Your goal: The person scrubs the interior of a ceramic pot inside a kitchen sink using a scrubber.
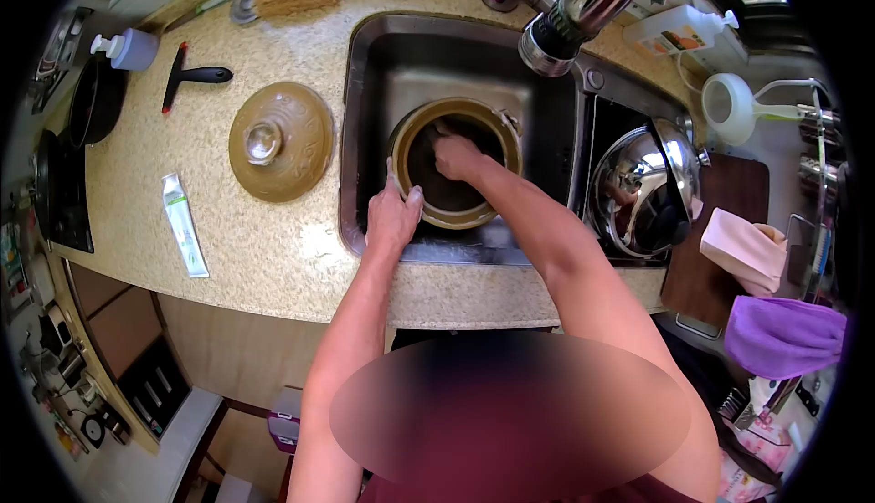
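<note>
A brown clay pot [467,108] with a dark inside stands in the metal sink [547,102]. At its near left side, my left hand [393,215] grips the rim, with the thumb and index finger reaching up along it. My right hand [456,155] is down inside the pot, fingers curled against the dark inner surface. Whatever those fingers hold, if anything, is hidden. On the counter left of the sink lies the pot's brown lid [296,161], knob upward. Above the sink hangs a chrome faucet [556,38].
Left on the counter are a black-handled squeegee [196,75], a white tube [184,227] and a pump bottle [132,49]. A shiny metal lid [629,189] fills the right basin. Beyond it are a dark board [743,184] and a purple cloth [784,336].
</note>
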The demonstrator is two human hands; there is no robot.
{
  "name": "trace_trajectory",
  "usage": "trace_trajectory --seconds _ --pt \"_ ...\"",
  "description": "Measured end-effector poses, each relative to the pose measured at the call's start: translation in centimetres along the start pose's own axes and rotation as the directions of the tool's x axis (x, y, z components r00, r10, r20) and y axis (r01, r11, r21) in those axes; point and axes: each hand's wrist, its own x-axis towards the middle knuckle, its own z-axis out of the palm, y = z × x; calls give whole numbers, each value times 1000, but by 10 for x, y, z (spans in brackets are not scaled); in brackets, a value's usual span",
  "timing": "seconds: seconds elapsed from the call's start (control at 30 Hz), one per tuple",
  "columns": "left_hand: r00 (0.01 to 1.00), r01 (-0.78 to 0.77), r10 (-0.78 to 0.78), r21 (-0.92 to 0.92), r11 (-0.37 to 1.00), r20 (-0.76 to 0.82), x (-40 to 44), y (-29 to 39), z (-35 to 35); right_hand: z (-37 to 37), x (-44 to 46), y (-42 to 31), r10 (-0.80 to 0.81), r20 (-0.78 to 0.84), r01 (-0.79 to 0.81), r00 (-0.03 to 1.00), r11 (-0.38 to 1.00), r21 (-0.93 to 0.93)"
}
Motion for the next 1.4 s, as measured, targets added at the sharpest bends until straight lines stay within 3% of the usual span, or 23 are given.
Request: trace_trajectory --seconds 0.07,0.1,0.17,0.23,0.3,0.33,0.4,0.43,0.5,0.57,0.6,0.7,0.77,0.87,0.93,1.03,1.1,1.13,1.17,1.2,1.27,1.37,1.4 --pt "1000 -18 18 -21 1000 -3 -1 0 1 -14 6 -27 -12 364 44 931 996 -80" --pt "999 -48 48 -44 998 -17 -2 2 -1 14 7 -24 -154 416 180 896 983 -22" --pt "999 -30 29 -32 999 -18 3 7 -2 10 3 -21 -235 376 247 896 969 19" --pt "1000 13 -13 -9 1000 3 -3 3 -1 19 17 13 -93 265 166 960 949 -269" --pt "1000 -8 8 0 1000 -4 -1 1 0 38 19 39 180 -41 -181 983 983 -15" --pt "1000 -5 5 -8 1000 -4 -3 0 1 39 20 19 77 165 -16 983 940 -341" --pt "1000 -24 24 -10 1000 -11 1 3 -1 42 30 -13 179 140 -142 974 960 -240" --pt "1000 -20 20 -11 1000 -12 4 5 -1 45 32 -18 92 135 -85 987 995 -58" --pt "999 19 -18 -21 1000 29 -2 5 -3 17 13 -14 -126 294 187 947 964 -188" --pt "1000 -21 20 -26 999 -16 3 -1 1 16 16 37 -12 171 20 985 999 -45" --pt "1000 -28 28 -9 1000 -10 -1 -4 3 13 13 31 150 229 -127 962 985 -113" --pt "999 -46 46 -33 998 -5 2 2 -1 6 6 -14 34 302 15 953 987 -159" --pt "999 -38 37 -20 999 -24 -1 1 2 6 12 -15 45 277 -16 960 995 -103" --pt "1000 -18 18 5 1000 -2 -6 1 1 16 -9 12 176 382 -78 907 963 -260" --pt "1000 3 -3 -3 1000 19 -2 4 -2 30 -29 4 176 316 -59 932 935 -349" --pt "1000 -16 16 -4 1000 -2 -1 4 -1 9 -13 -7 180 398 -89 900 968 -236" --pt "1000 -27 27 -33 999 -7 11 6 -2 4 13 -14 126 437 -31 891 975 -218" --pt "999 -31 33 -50 998 29 -2 1 -1 19 7 -2 -8 464 129 886 965 -229" --pt "999 -37 38 -45 998 38 -9 1 -2 35 -11 4 -1 461 119 888 967 -226" --pt "999 -32 33 -25 999 13 0 2 1 44 -13 14 149 256 -77 955 960 -271" --pt "1000 -17 17 -12 1000 12 0 -1 2 6 -23 -3 295 144 -279 944 953 -121" --pt "1000 5 -4 -41 999 24 1 1 1 -9 -15 -1 72 113 -52 991 983 -175" --pt "1000 16 -15 -37 999 27 -3 -1 1 -1 -7 8 189 126 -171 974 975 -139"
